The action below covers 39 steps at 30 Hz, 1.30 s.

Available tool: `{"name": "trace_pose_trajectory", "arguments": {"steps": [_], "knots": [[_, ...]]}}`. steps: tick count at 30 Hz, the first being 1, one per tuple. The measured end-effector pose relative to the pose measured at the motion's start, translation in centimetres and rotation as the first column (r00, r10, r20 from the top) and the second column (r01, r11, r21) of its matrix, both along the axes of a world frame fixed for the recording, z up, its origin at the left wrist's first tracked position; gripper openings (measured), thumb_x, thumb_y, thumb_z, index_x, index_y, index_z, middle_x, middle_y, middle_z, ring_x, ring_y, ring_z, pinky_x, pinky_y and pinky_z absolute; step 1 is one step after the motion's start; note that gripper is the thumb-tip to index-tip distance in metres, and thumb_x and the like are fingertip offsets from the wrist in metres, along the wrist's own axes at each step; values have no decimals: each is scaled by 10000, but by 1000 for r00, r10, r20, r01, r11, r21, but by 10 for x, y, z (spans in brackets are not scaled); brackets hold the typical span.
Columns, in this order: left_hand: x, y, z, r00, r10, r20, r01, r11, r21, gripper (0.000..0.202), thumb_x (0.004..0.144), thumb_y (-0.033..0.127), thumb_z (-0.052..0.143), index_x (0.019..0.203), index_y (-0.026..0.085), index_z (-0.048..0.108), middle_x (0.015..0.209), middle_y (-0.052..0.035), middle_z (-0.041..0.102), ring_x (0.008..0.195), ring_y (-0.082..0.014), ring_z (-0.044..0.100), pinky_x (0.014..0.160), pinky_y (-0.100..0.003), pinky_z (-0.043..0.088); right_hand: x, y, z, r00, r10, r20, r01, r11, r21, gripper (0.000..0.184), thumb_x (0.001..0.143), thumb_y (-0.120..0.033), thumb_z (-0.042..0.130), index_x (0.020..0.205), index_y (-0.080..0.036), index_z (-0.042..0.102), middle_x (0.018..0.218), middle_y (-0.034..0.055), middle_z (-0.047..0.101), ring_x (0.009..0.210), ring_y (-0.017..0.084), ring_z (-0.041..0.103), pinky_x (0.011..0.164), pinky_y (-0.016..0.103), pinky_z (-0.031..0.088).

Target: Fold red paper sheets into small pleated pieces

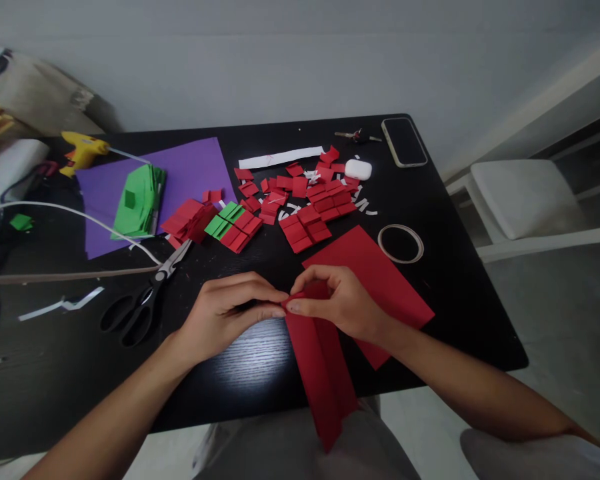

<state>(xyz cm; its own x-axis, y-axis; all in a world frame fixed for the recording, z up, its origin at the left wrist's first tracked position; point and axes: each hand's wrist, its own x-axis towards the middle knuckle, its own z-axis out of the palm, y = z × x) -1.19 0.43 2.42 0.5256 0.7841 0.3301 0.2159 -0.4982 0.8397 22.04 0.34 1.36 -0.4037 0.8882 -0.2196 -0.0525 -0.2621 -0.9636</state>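
Observation:
A folded strip of red paper (pixel 316 367) hangs from my fingers over the table's front edge, its lower end above my lap. My left hand (pixel 230 310) pinches the strip's upper left corner between thumb and fingertips. On the same top end, my right hand (pixel 345 300) grips with thumb and forefinger, close against the left fingertips. Under my right wrist lies a flat red sheet (pixel 375 280). Just beyond my hands sit folded red squares (pixel 305 228) and a green and red folded piece (pixel 233 227).
Black-handled scissors (pixel 147 293) lie left of my hands. Farther back are a purple sheet (pixel 200 167), green papers (pixel 137 200) and a yellow glue gun (pixel 85 150). A tape ring (pixel 401 243), white case (pixel 358 169) and phone (pixel 404 142) lie right. A cable (pixel 70 208) crosses the left side.

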Motion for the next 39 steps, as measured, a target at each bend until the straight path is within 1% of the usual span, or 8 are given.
{"name": "trace_pose_trajectory", "arguments": {"steps": [14,20,25,28,30,33,36,39], "knots": [[0,1,1,1000,0,-14,0,1000,9,187,895,177,812,1081,175,793,917,-40,796,799,-125,764,717,-187,599,0,-1,0,1000,-20,4,20,1000,-1,195,742,-263,922,859,-210,776,837,-26,767,802,138,703,827,282,549],[1,1,0,1000,1,-7,-1,1000,9,177,902,193,808,1079,183,801,913,-44,803,793,-138,769,713,-202,608,0,-1,-1,1000,-5,7,5,1000,8,205,744,-291,926,862,-211,778,844,-20,770,808,145,709,832,291,559],[0,2,1,1000,-1,-21,1,1000,-17,150,909,208,804,1058,195,802,897,-44,806,772,-143,767,693,-211,604,0,-1,-1,1000,7,21,-7,1000,-4,215,748,-323,925,858,-212,777,840,-13,766,803,153,707,822,304,561],[-3,3,3,999,-21,-31,19,998,-55,152,899,216,817,1047,195,791,903,-46,800,787,-149,760,709,-221,604,0,0,-1,1000,14,24,-14,1000,0,213,750,-330,920,852,-210,777,838,-8,765,798,158,707,823,314,566],[-5,3,6,999,-13,-52,7,995,-101,135,901,211,807,1028,183,766,883,-39,779,774,-145,739,711,-225,595,0,1,-1,999,8,32,-8,1000,-1,213,750,-332,918,852,-208,777,841,-4,766,795,161,708,820,318,569],[-4,1,9,991,-32,-134,8,984,-179,22,929,175,712,910,170,701,780,2,712,686,-109,666,650,-194,536,0,1,-2,999,0,45,0,1000,1,221,741,-333,922,848,-205,777,840,-3,765,796,161,705,822,316,568],[1,-3,7,979,-77,-187,33,973,-227,140,972,196,623,835,169,638,695,35,626,615,-86,569,585,-179,453,-1,0,-2,998,11,59,-12,1000,13,217,742,-334,918,848,-206,779,841,-4,764,806,163,704,832,315,563],[6,-6,3,979,-72,-193,24,970,-241,218,1023,235,563,819,172,604,661,50,553,591,-83,492,563,-187,403,-2,-1,-2,998,21,62,-22,1000,17,203,753,-327,901,852,-200,777,832,-5,760,798,163,699,819,312,558]]}}
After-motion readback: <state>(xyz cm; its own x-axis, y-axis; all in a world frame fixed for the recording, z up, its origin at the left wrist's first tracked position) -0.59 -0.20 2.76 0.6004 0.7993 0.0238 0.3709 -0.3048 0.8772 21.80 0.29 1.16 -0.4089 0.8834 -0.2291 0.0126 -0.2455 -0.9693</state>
